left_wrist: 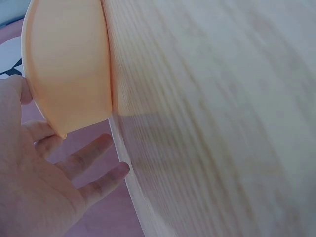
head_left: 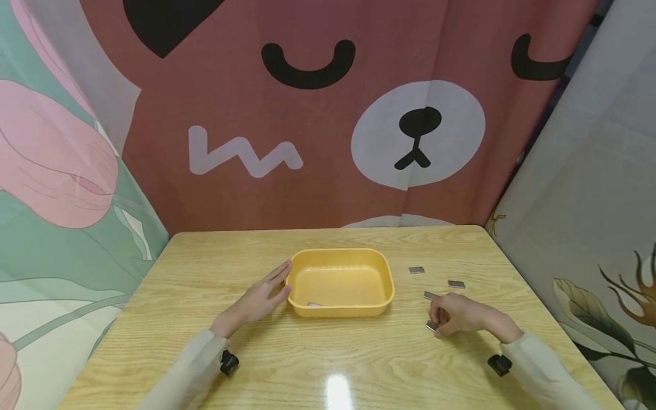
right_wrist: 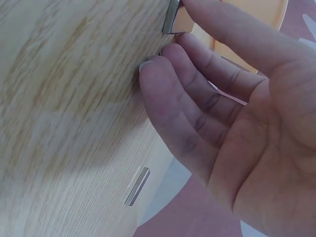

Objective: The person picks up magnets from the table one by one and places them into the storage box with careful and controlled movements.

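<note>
A yellow plastic bin [head_left: 340,311] stands on the table, with a thin silver piece [head_left: 315,304] inside near its front wall. My left hand [head_left: 258,302] rests against the bin's left end, fingers fairly straight; the left wrist view shows its fingertips by the bin's rim [left_wrist: 64,131]. Right of the bin, my right hand [head_left: 458,314] is low over the table, its thumb and index finger pinching a small shiny metal block [right_wrist: 178,19]. Just beyond these fingers lies another metal block [head_left: 429,295], partly covered by the hand.
Two more metal blocks [head_left: 417,270] lie on the table farther back, the rightmost one [head_left: 456,284] beyond my right hand. The wooden table [head_left: 230,250] ends at a printed bear curtain [head_left: 318,193]. Patterned cloths hang on both sides.
</note>
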The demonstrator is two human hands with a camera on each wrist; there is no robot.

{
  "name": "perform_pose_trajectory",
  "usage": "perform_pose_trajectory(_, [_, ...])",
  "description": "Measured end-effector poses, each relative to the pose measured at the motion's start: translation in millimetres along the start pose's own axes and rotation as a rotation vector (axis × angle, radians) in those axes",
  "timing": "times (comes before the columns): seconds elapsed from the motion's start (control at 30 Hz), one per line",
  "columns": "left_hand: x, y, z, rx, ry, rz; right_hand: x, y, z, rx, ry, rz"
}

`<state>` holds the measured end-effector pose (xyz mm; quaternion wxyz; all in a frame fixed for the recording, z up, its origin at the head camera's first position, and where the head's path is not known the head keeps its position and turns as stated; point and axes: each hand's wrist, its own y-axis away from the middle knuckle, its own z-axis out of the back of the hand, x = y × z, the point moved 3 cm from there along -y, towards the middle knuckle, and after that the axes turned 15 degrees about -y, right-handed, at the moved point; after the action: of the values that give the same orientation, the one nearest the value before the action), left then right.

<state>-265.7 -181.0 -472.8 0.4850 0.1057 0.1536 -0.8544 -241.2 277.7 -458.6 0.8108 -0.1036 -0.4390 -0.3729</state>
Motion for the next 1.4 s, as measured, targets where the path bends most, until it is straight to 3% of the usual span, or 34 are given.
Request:
perform_pose_trajectory(0.67, [1.1, 0.6, -1.0, 0.001, 0.007, -0.001, 2.3, 1.5, -2.4, -0.042, 0.009, -0.121])
perform_pose_trajectory(1.4, [4.2, -0.1, -3.4, -0.011, 0.006, -0.009, 3.4, -2.9, -2.3, -0.019, -0.068, -0.129])
